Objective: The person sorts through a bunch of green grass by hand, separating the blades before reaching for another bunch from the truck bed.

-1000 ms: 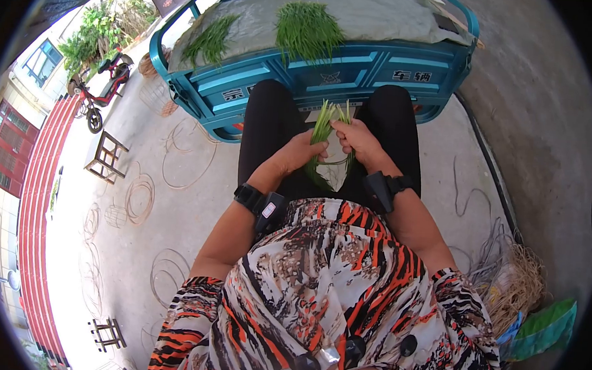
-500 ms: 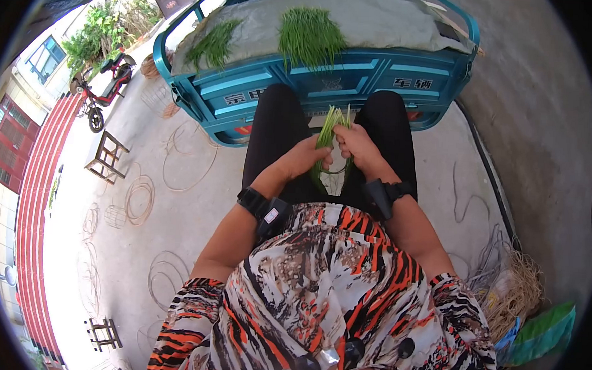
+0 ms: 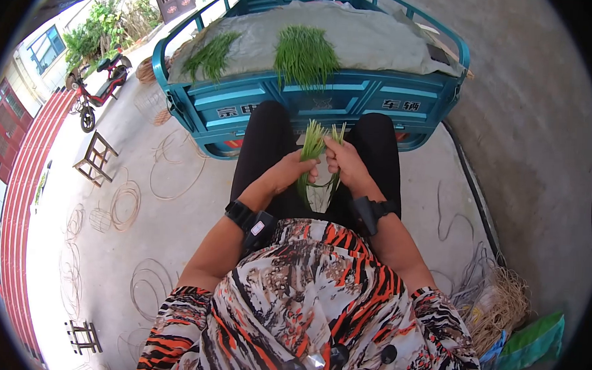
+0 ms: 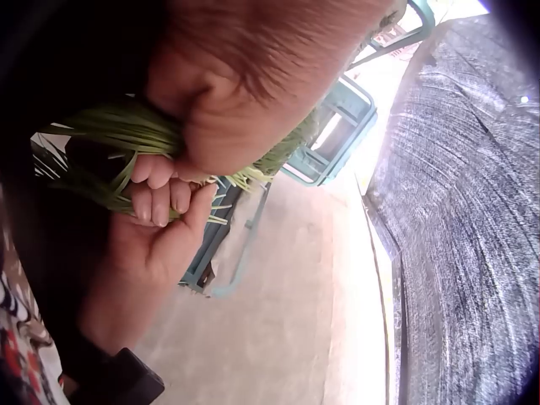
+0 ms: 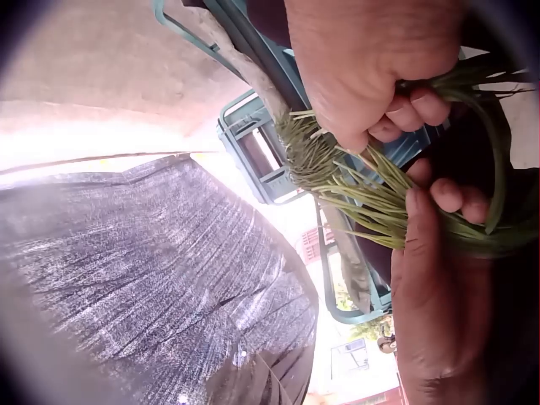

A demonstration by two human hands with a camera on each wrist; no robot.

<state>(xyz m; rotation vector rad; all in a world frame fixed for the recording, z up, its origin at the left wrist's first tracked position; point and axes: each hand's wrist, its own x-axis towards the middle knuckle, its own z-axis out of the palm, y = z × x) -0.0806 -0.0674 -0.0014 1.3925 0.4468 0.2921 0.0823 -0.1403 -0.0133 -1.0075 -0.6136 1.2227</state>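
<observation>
Between the knees, my left hand [image 3: 287, 170] grips a bunch of long green chives [image 3: 313, 142], their pale cut ends pointing up and away. My right hand [image 3: 348, 164] pinches a thinner portion of chives [image 3: 340, 130] close beside it. In the right wrist view the left thumb lies along the bunch [image 5: 384, 202], and the right fingers [image 5: 418, 110] curl round a few strands that loop down toward the left hand. The left wrist view has both hands' fingertips right against each other. The leafy ends hang below the hands, partly hidden.
A blue cargo tricycle [image 3: 300, 103] stands ahead, its bed covered by a grey sheet [image 3: 256, 49]. On that sheet lie a large pile of chives [image 3: 307, 55] and a smaller one [image 3: 212, 55]. Left are a stool [image 3: 95, 158] and wire coils [image 3: 126, 205]; right, a straw-like bundle [image 3: 500, 313].
The head view has shifted, so cart and hands sit lower in it. Both hands stay close together on the chives, with small finger shifts at the stem ends.
</observation>
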